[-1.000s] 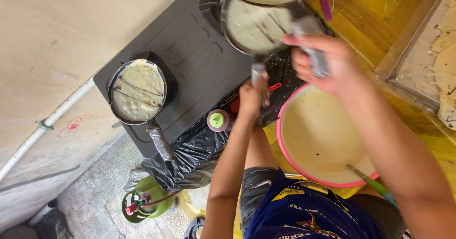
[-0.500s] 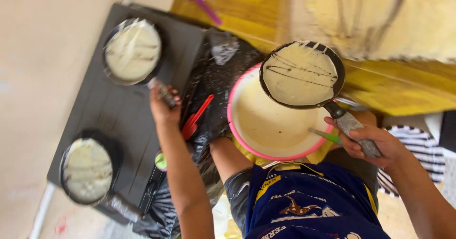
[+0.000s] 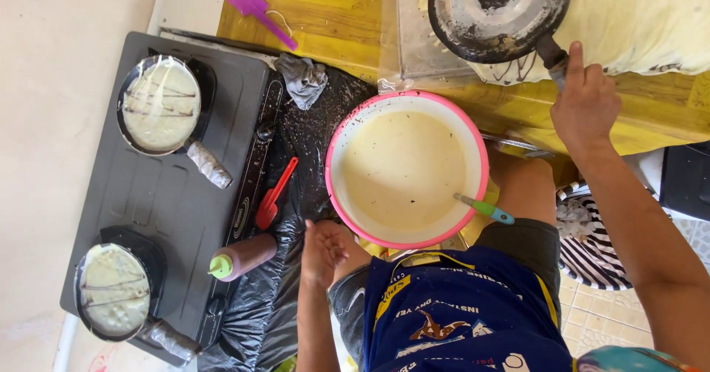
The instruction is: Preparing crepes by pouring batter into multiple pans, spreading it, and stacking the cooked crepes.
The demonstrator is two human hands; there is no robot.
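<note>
My right hand [image 3: 586, 106] is clamped on the handle of the upturned pan [image 3: 499, 13], held just past the far rim of the pink batter bowl [image 3: 334, 146]. My left hand [image 3: 323, 252] hangs open and empty at the bowl's near rim. If my grip slips, the pan could drop onto the pale sheet [image 3: 651, 17] under it, and I think the hot metal would tear it.

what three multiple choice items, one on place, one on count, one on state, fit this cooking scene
1. Where does the purple spatula lie?
A. on the yellow table
B. in the basin
C. on the stove

2. How many pans sit on the stove?
A. one
B. two
C. three

3. How is the pan in the right hand turned?
A. batter side up
B. bottom up
C. on edge

Key: 1 A, it lies on yellow wood above the stove. 2 B, one far pan, one near pan. 3 B, its charred base faces the camera.
</note>
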